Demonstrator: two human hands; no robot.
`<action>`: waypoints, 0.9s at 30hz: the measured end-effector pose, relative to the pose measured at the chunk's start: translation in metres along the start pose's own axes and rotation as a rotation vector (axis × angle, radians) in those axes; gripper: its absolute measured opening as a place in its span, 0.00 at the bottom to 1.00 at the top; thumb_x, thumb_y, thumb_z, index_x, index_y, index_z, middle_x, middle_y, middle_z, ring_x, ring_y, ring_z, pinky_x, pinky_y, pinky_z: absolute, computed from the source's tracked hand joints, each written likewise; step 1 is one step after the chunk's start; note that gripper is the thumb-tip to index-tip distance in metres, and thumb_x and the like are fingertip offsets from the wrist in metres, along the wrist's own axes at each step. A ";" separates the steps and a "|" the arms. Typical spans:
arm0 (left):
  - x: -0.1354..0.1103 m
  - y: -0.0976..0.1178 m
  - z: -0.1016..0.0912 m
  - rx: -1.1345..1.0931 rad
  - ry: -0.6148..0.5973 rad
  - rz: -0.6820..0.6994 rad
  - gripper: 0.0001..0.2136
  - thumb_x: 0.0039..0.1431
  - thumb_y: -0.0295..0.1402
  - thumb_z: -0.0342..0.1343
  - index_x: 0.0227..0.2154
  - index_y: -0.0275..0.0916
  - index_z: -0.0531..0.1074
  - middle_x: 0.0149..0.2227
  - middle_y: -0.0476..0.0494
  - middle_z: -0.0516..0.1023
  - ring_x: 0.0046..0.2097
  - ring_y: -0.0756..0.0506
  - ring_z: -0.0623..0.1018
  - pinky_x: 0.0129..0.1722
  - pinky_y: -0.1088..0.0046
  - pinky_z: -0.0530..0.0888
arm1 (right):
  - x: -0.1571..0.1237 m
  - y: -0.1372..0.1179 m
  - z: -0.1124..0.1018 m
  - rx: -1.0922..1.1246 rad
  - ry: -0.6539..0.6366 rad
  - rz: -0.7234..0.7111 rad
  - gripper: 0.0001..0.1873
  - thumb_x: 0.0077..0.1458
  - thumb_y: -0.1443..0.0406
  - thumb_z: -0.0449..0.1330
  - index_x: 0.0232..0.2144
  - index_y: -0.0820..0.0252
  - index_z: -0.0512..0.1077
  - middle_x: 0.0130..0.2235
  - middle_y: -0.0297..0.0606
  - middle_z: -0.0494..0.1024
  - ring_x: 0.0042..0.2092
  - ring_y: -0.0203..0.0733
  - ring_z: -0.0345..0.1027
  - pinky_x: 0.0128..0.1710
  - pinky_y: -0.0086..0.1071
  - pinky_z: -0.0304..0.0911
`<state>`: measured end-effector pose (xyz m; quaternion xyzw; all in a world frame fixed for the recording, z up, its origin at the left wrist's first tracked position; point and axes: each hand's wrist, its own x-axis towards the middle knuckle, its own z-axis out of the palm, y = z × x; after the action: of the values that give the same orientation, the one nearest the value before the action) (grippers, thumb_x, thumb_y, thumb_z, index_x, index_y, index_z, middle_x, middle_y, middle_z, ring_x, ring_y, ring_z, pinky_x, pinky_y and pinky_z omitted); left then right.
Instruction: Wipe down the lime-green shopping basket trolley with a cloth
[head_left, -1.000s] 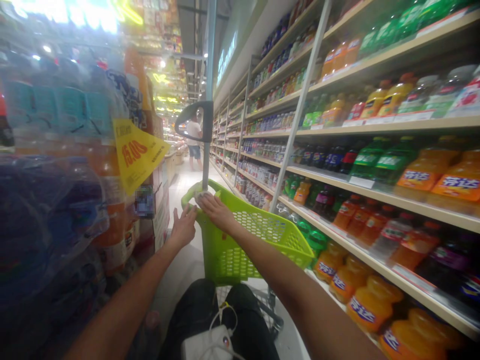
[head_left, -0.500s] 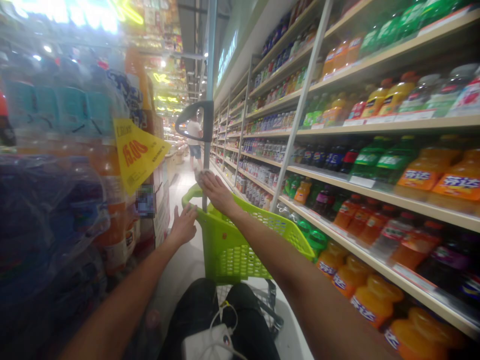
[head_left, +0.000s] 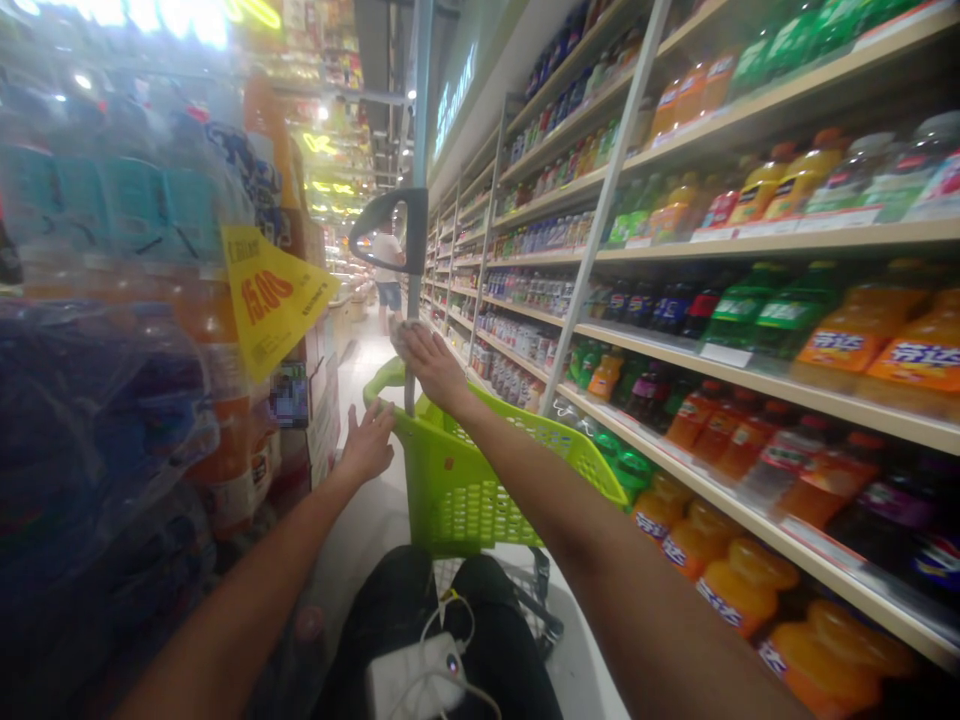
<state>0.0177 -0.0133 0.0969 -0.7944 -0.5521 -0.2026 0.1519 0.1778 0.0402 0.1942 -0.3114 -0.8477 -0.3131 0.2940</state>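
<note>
A lime-green plastic basket [head_left: 480, 500] sits ahead of my knees on a wheeled frame. From its left end rises a grey metal pole [head_left: 409, 370] with a dark grey loop handle [head_left: 386, 230]. My left hand [head_left: 367, 440] rests its slightly spread fingertips on the basket's near left rim and holds nothing. My right hand [head_left: 433, 365] reaches over the basket, its fingers bent over a small whitish cloth [head_left: 405, 338] against the pole. The cloth is mostly hidden by the fingers.
Shelves [head_left: 750, 355] of bottled drinks line the right side. Stacked wrapped bottles [head_left: 127, 380] stand close on the left, with a yellow price sign [head_left: 274, 300] sticking out. A person [head_left: 388, 270] stands farther along the aisle. A white power bank [head_left: 416, 680] with cables lies below me.
My right hand and the cloth have shifted slightly up in view, along with the pole and basket. My left hand stays at the rim. The view has tilted a little.
</note>
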 end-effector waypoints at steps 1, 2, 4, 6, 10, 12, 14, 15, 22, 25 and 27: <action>0.000 0.000 0.001 0.000 0.002 0.002 0.20 0.48 0.26 0.48 0.47 0.40 0.65 0.62 0.42 0.55 0.64 0.38 0.47 0.59 0.43 0.40 | 0.001 0.000 -0.001 0.004 0.002 0.002 0.26 0.57 0.76 0.44 0.58 0.64 0.55 0.62 0.46 0.54 0.64 0.47 0.37 0.61 0.49 0.40; -0.001 0.000 0.002 0.001 0.004 0.004 0.20 0.48 0.26 0.48 0.47 0.40 0.65 0.62 0.42 0.55 0.64 0.38 0.47 0.59 0.43 0.40 | -0.002 -0.002 0.000 0.009 -0.004 -0.005 0.26 0.57 0.76 0.44 0.58 0.64 0.55 0.61 0.46 0.54 0.64 0.47 0.37 0.61 0.49 0.40; -0.001 -0.001 0.003 0.005 0.011 0.004 0.21 0.48 0.26 0.48 0.48 0.40 0.64 0.62 0.43 0.55 0.64 0.37 0.48 0.59 0.42 0.41 | -0.014 -0.008 0.009 0.019 -0.036 -0.035 0.26 0.57 0.75 0.44 0.58 0.65 0.55 0.61 0.46 0.56 0.64 0.47 0.38 0.61 0.48 0.41; -0.002 -0.001 0.003 0.011 0.015 0.003 0.21 0.48 0.26 0.49 0.48 0.40 0.65 0.62 0.43 0.55 0.64 0.37 0.48 0.59 0.42 0.41 | -0.032 -0.017 0.022 0.022 -0.073 -0.064 0.25 0.58 0.74 0.45 0.58 0.65 0.56 0.60 0.46 0.57 0.64 0.48 0.41 0.60 0.48 0.44; -0.001 -0.001 0.003 0.025 0.013 0.005 0.20 0.47 0.26 0.49 0.47 0.38 0.65 0.61 0.42 0.56 0.64 0.37 0.49 0.59 0.43 0.40 | -0.063 -0.030 0.046 0.008 -0.108 -0.105 0.22 0.58 0.73 0.46 0.55 0.66 0.60 0.59 0.47 0.60 0.62 0.50 0.47 0.59 0.49 0.49; -0.001 -0.001 0.002 0.029 0.014 0.009 0.20 0.47 0.26 0.49 0.47 0.38 0.65 0.61 0.41 0.57 0.63 0.37 0.50 0.59 0.43 0.40 | -0.068 -0.031 0.049 0.005 -0.106 -0.124 0.21 0.58 0.72 0.48 0.55 0.65 0.61 0.59 0.47 0.60 0.62 0.50 0.47 0.58 0.49 0.50; -0.001 -0.001 0.002 0.030 0.013 0.008 0.21 0.47 0.26 0.49 0.47 0.38 0.65 0.61 0.41 0.57 0.63 0.37 0.49 0.59 0.43 0.40 | -0.063 -0.028 0.045 0.005 -0.094 -0.121 0.22 0.58 0.72 0.48 0.55 0.65 0.60 0.59 0.46 0.60 0.62 0.49 0.46 0.59 0.49 0.49; -0.001 -0.001 0.002 0.028 0.012 0.006 0.21 0.47 0.26 0.49 0.47 0.38 0.65 0.61 0.41 0.57 0.64 0.37 0.49 0.59 0.43 0.40 | -0.059 -0.027 0.041 0.005 -0.084 -0.107 0.23 0.58 0.72 0.48 0.56 0.64 0.59 0.59 0.46 0.59 0.63 0.48 0.45 0.60 0.49 0.48; -0.001 0.000 0.005 0.003 0.020 -0.007 0.21 0.47 0.26 0.49 0.47 0.39 0.65 0.62 0.42 0.56 0.64 0.37 0.48 0.60 0.44 0.40 | -0.059 -0.032 0.038 0.009 -0.074 -0.030 0.23 0.58 0.73 0.48 0.56 0.64 0.59 0.60 0.47 0.58 0.63 0.47 0.44 0.60 0.47 0.48; -0.002 -0.002 0.005 -0.007 0.022 -0.007 0.22 0.47 0.25 0.49 0.48 0.40 0.64 0.61 0.43 0.57 0.64 0.37 0.48 0.60 0.44 0.40 | -0.083 -0.042 0.055 0.032 -0.106 -0.040 0.22 0.57 0.74 0.48 0.54 0.66 0.62 0.58 0.47 0.62 0.62 0.49 0.48 0.57 0.46 0.54; -0.003 -0.003 0.005 -0.008 0.023 0.003 0.22 0.47 0.25 0.49 0.48 0.41 0.64 0.61 0.45 0.57 0.64 0.37 0.49 0.60 0.45 0.40 | -0.091 -0.043 0.061 0.051 -0.097 -0.028 0.21 0.57 0.74 0.48 0.54 0.66 0.62 0.57 0.48 0.63 0.62 0.49 0.48 0.56 0.45 0.55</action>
<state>0.0146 -0.0122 0.0912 -0.7935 -0.5484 -0.2134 0.1554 0.1863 0.0262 0.0772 -0.3068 -0.8728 -0.2801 0.2561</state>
